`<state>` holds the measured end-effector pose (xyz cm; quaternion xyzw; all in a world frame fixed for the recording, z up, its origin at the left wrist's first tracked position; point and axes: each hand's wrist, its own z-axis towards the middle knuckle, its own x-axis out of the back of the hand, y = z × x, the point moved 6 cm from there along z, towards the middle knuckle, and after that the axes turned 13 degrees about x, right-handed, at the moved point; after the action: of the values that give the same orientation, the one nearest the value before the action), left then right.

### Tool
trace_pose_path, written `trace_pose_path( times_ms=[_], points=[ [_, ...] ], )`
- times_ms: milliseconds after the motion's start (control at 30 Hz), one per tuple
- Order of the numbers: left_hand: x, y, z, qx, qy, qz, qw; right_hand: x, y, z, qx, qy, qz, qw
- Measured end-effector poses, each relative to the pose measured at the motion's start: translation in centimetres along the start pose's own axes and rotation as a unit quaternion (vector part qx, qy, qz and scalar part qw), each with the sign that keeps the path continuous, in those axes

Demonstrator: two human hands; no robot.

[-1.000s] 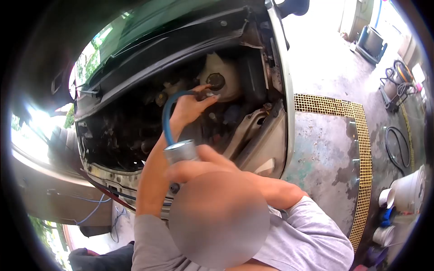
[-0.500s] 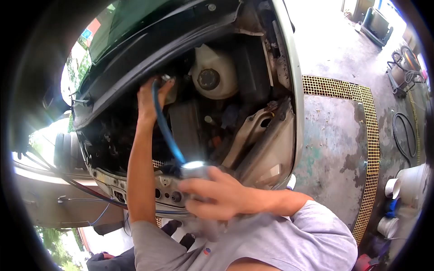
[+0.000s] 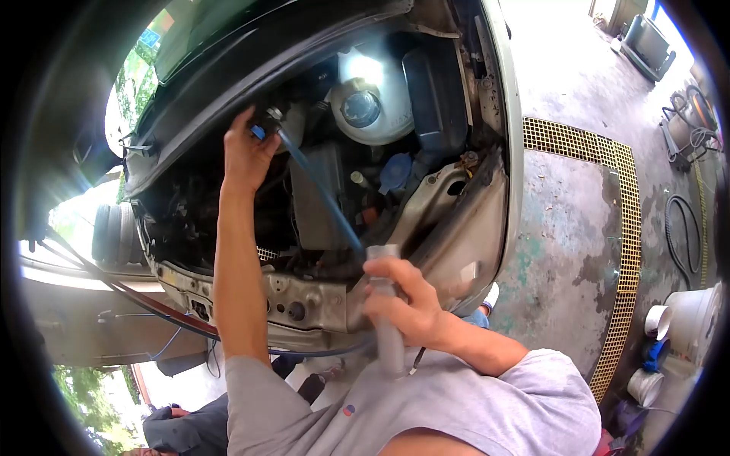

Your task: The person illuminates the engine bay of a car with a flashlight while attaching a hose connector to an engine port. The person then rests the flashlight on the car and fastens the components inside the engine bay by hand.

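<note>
My left hand [image 3: 245,156] is closed round a dark fitting with a metal end, deep in the engine bay by the rear edge. A blue hose [image 3: 323,186] slants from that fitting down to a grey cylinder [image 3: 389,330], which is blurred. My right hand [image 3: 407,300] grips this cylinder in front of the bay. Right of my left hand sits a whitish reservoir [image 3: 391,114] with a round dark cap [image 3: 360,109], and a bright spot of light lies on it. A blue cap [image 3: 395,172] shows lower down.
The car's front panel [image 3: 315,300] crosses below my forearms. Yellow floor grating [image 3: 627,228] runs along the right. Beyond it are a coiled black hose [image 3: 677,228] and white buckets [image 3: 696,315]. Another person in dark clothing [image 3: 198,425] is at lower left.
My left hand has moved from beside the reservoir cap leftward and up, taking the hose end along. My right hand has shifted right with the cylinder. The reservoir is now brightly lit.
</note>
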<state>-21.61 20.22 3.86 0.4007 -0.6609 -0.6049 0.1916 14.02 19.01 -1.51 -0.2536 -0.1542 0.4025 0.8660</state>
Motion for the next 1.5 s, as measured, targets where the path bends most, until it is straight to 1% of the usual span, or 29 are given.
trace_pose_path(
  times_ms=[33,100,133,200,300,333,500,533,600,633,733,767,867,933,1033,1133,1167,1233,1267,1333,1367,1467,1500],
  points=[
    [0.2,-0.6,0.6,0.032,0.003,0.029,0.999,-0.2,-0.1,-0.1,-0.009,-0.027,0.018,0.999],
    [0.3,-1.2,1.5,0.095,0.009,0.085,0.992,-0.1,-0.4,-0.3,0.048,-0.035,-0.032,0.998],
    [0.3,-0.9,1.6,0.103,0.008,0.101,0.990,-0.1,-0.6,-0.3,0.077,-0.039,-0.057,0.995],
    [0.1,-0.3,1.7,0.120,0.005,0.135,0.984,0.3,-0.4,-0.6,0.032,-0.033,-0.062,0.997],
    [-0.8,0.6,1.5,0.171,0.014,0.243,0.955,1.0,0.2,-0.8,-0.030,-0.017,-0.070,0.997],
    [-1.0,0.9,1.8,0.170,0.016,0.265,0.949,1.2,0.4,-0.9,-0.050,-0.012,-0.071,0.996],
    [-1.6,1.7,3.5,0.164,0.017,0.341,0.925,1.4,2.3,-0.2,-0.073,-0.041,-0.114,0.990],
    [-1.5,1.4,3.6,0.108,0.029,0.356,0.928,1.3,2.6,-0.1,-0.081,-0.051,-0.119,0.988],
    [-1.9,-0.1,4.4,-0.010,0.047,0.384,0.922,0.3,3.3,0.3,-0.101,-0.117,-0.146,0.977],
    [-3.0,-0.6,4.6,-0.082,0.042,0.435,0.896,-0.2,3.7,0.6,-0.110,-0.149,-0.160,0.970],
    [-6.5,-0.8,4.2,-0.166,0.107,0.577,0.793,-1.0,4.7,1.7,-0.101,-0.183,-0.185,0.960],
    [-7.6,-0.8,4.6,-0.143,0.086,0.599,0.783,-1.1,5.2,2.0,-0.109,-0.185,-0.190,0.958],
    [-6.1,-1.1,8.4,-0.102,0.100,0.659,0.738,-0.9,6.9,2.7,-0.123,-0.190,-0.197,0.954],
    [-5.6,-0.8,8.9,-0.106,0.093,0.651,0.746,-1.1,8.1,2.6,-0.130,-0.184,-0.192,0.955],
    [-5.5,-0.6,9.7,-0.098,0.071,0.651,0.750,-1.4,8.3,3.0,-0.126,-0.233,-0.184,0.946],
    [-6.1,-0.7,9.8,-0.104,0.039,0.635,0.765,0.1,8.4,4.0,-0.108,-0.224,-0.126,0.960],
    [-6.2,-0.7,9.7,-0.110,0.029,0.625,0.772,1.0,8.6,4.6,-0.101,-0.207,-0.137,0.963],
    [-5.0,-0.9,11.1,-0.178,0.068,0.644,0.741,2.5,8.7,5.7,-0.089,-0.175,-0.158,0.968],
    [-4.4,-1.1,11.8,-0.213,0.086,0.651,0.723,2.6,9.2,5.6,-0.104,-0.171,-0.186,0.962],
    [-3.4,-0.9,12.1,-0.005,0.093,0.589,0.803,2.6,9.9,5.4,-0.133,-0.163,-0.241,0.948],
    [-3.1,-1.2,11.7,0.100,0.095,0.546,0.826,2.4,9.6,5.6,-0.149,-0.157,-0.225,0.950],
    [-3.3,-2.1,9.5,0.138,0.060,0.379,0.913,1.2,9.5,5.6,-0.170,-0.161,-0.242,0.942],
    [-3.4,-2.2,8.2,0.141,0.065,0.345,0.925,1.2,9.3,5.6,-0.165,-0.154,-0.254,0.940]
  ],
)
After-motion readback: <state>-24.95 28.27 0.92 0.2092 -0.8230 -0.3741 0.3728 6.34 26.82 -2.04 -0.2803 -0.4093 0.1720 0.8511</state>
